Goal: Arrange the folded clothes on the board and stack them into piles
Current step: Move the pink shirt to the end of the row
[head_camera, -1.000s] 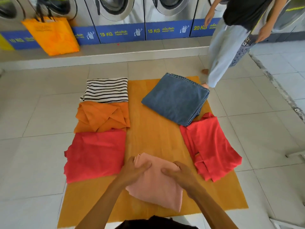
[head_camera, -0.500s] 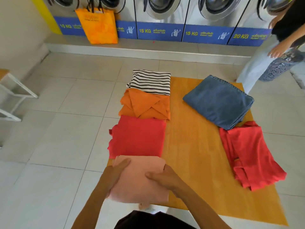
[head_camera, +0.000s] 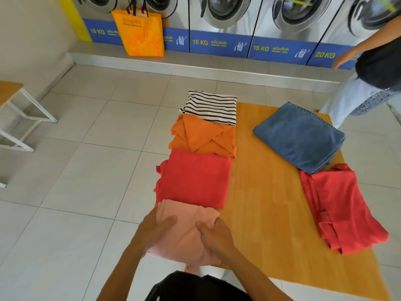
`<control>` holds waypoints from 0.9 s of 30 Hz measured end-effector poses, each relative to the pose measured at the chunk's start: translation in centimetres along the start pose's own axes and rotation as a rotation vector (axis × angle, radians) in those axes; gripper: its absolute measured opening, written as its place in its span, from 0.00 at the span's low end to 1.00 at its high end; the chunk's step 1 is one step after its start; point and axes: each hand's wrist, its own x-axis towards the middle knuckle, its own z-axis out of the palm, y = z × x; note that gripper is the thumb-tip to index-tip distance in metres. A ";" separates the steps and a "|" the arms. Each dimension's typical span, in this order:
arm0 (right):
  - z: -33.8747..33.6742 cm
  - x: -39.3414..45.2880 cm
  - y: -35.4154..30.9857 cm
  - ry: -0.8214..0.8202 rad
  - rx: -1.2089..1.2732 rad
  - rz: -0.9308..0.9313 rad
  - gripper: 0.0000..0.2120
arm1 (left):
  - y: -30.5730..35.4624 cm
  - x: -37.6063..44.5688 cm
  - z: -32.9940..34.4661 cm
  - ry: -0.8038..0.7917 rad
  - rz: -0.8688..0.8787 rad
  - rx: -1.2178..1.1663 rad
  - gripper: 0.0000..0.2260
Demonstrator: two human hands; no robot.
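Landmark: orange board (head_camera: 267, 192) lying on the tiled floor
Pink cloth (head_camera: 186, 231): at the board's near left corner, its far edge touching the red cloth (head_camera: 195, 177)
Left hand (head_camera: 156, 231): grip closed on the pink cloth's left edge
Right hand (head_camera: 214, 235): grip closed on the pink cloth's right side
Left edge of board, going away: red cloth, orange cloth (head_camera: 204, 135), striped cloth (head_camera: 212, 105)
Right side of board: folded denim (head_camera: 299, 135), loose red garment (head_camera: 340, 207) nearer
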 end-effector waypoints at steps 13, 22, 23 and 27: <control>-0.1 0.6 0.5 0.186 -0.155 -0.102 0.18 | 0.3 0.6 3.2 0.480 0.176 0.297 0.25; -3.2 0.1 -0.1 0.316 -0.017 -0.181 0.06 | 5.1 0.2 5.5 0.470 0.503 0.325 0.17; -3.9 -0.1 -0.2 0.329 0.005 -0.190 0.05 | 5.9 0.1 6.1 0.455 0.531 0.326 0.16; -6.5 -0.3 -0.5 0.361 0.102 -0.189 0.04 | 9.2 0.9 8.7 0.321 0.650 0.299 0.13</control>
